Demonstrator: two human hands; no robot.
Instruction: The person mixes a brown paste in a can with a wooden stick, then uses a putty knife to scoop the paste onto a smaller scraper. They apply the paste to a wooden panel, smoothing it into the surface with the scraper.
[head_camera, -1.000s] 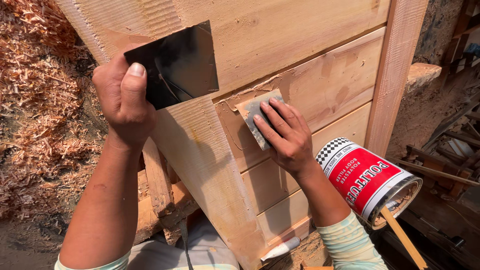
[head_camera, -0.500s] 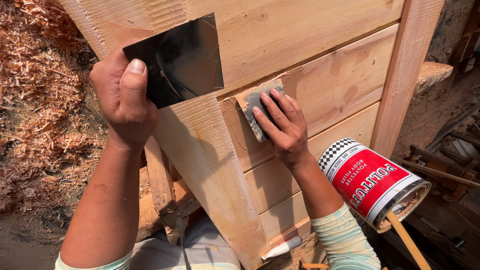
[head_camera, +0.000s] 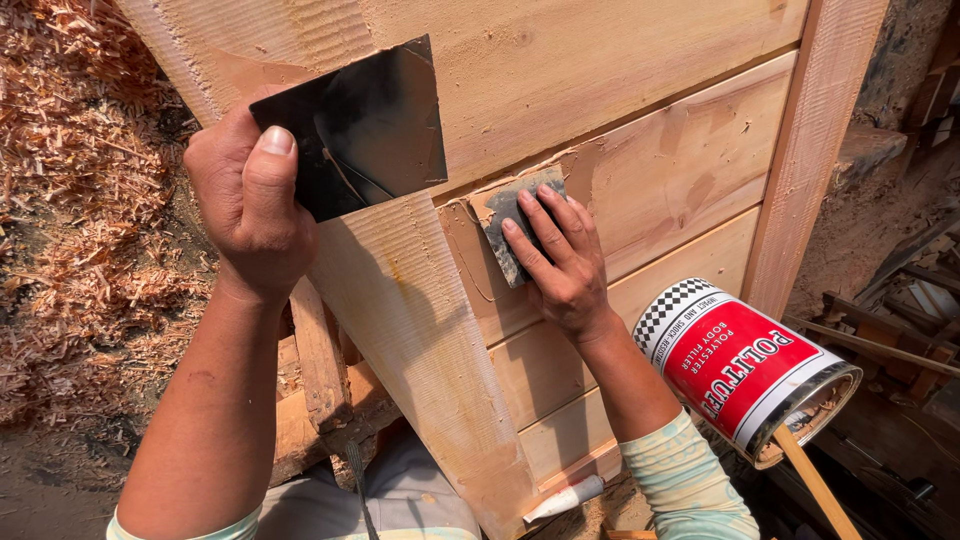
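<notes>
My left hand (head_camera: 250, 205) grips a dark square metal plate (head_camera: 365, 125) by its lower left corner and holds it up in front of the wooden panel (head_camera: 640, 130). My right hand (head_camera: 560, 265) presses a small grey spreader blade (head_camera: 510, 215) flat against the panel, on a joint between two boards. Tan filler is smeared along that joint and on the spreader's top edge. A diagonal wooden brace (head_camera: 410, 320) runs down between my two forearms.
A red, white and black filler can (head_camera: 745, 365) lies open on its side at the lower right, with a wooden stick (head_camera: 815, 485) poking out. Wood shavings (head_camera: 70, 200) cover the ground at left. A white tube (head_camera: 565, 497) lies below the panel. Timber scraps sit at right.
My right hand has slid the spreader up along the board joint. My left hand and the dark plate have kept their place.
</notes>
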